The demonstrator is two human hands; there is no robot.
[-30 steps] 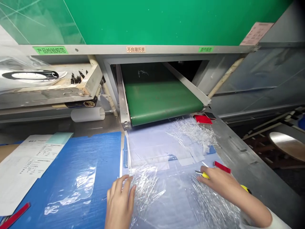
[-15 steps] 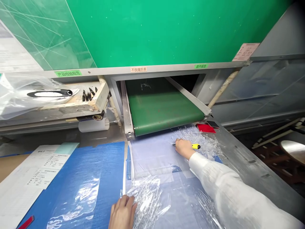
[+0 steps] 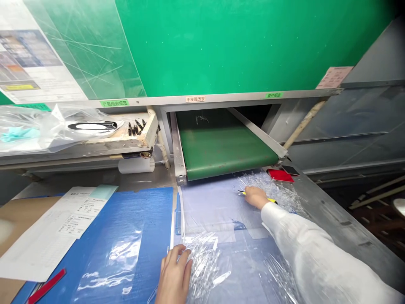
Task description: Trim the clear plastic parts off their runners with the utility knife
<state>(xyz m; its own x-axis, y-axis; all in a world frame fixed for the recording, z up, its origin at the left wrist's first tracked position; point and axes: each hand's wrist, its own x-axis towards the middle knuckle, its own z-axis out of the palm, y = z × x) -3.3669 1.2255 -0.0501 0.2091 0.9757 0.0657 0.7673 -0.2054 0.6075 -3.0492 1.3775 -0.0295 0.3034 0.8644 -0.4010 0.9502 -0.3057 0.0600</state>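
Observation:
My right hand [image 3: 256, 196], in a white sleeve, reaches forward to the pile of clear plastic pieces [image 3: 278, 192] just below the end of the green conveyor belt [image 3: 221, 150]. Its fingers are closed on a yellow-handled tool [image 3: 271, 200] whose metal tip pokes out to the left. My left hand [image 3: 174, 276] rests low at the near edge, fingers curled on a nearer heap of clear plastic pieces [image 3: 202, 261] lying on a transparent sheet.
A blue corrugated sheet [image 3: 126, 228] covers the table's left part, with a printed paper [image 3: 53, 232] and a red strip [image 3: 47, 285] on it. A red pad [image 3: 280, 175] lies right of the belt. A shelf with a plastic bag [image 3: 47, 128] stands left.
My right hand went from the near right edge forward to the far pile by the belt, carrying the yellow tool. The left hand stayed on the near heap. The view tilted upward.

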